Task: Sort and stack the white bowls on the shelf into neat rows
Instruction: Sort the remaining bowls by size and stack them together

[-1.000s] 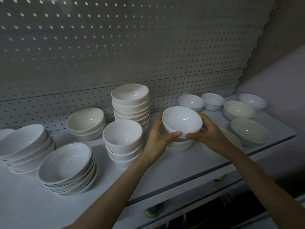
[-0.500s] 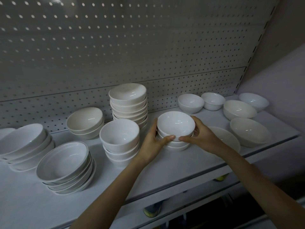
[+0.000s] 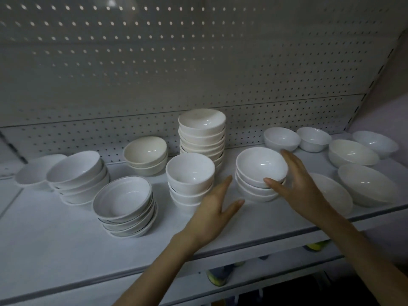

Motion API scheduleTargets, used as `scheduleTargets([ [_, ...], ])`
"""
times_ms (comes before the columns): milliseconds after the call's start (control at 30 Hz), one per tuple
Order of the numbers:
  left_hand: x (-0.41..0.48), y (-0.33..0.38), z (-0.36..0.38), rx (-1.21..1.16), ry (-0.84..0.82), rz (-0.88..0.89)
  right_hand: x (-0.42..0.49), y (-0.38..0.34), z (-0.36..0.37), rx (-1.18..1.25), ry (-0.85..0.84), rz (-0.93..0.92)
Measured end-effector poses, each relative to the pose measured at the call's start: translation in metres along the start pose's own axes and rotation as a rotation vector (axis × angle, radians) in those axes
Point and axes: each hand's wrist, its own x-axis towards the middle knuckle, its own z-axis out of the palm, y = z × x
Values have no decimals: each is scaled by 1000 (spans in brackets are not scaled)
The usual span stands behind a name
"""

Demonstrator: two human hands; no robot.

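Obs: three-bowl stack (image 3: 256, 166) stands on the shelf (image 3: 55, 235), right of centre, top bowl seated level. The right hand (image 3: 302, 191) has its fingers spread and straight, thumb tip at the stack's near side, forefinger by its far rim; no clasp. The left hand (image 3: 212, 210) is flat with fingers straight, holding nothing, between that stack and the deeper stack (image 3: 189, 173) to its left. The tall stack (image 3: 202, 131) is behind. The single bowls (image 3: 353, 153) lie far right.

White stack of three (image 3: 260, 173), upright and nested, between left hand (image 3: 212, 208) and right hand (image 3: 302, 191). Taller stack (image 3: 202, 138) beyond left fingertips; single bowls (image 3: 281, 139) past right hand.
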Motion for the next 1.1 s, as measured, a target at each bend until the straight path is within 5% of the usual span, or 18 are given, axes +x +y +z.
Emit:
scheduleTargets([
  [300, -92, -10, -96, 465, 498, 106, 0, -68, 39, -370, -80, -382],
  [567, -142, -64, -173, 873, 507, -311, 9, -113, 78, -520, -249, -362],
  [1100, -180, -171, -307, 642, 554, -580, 61, -221, 193, -469, -327, -509],
])
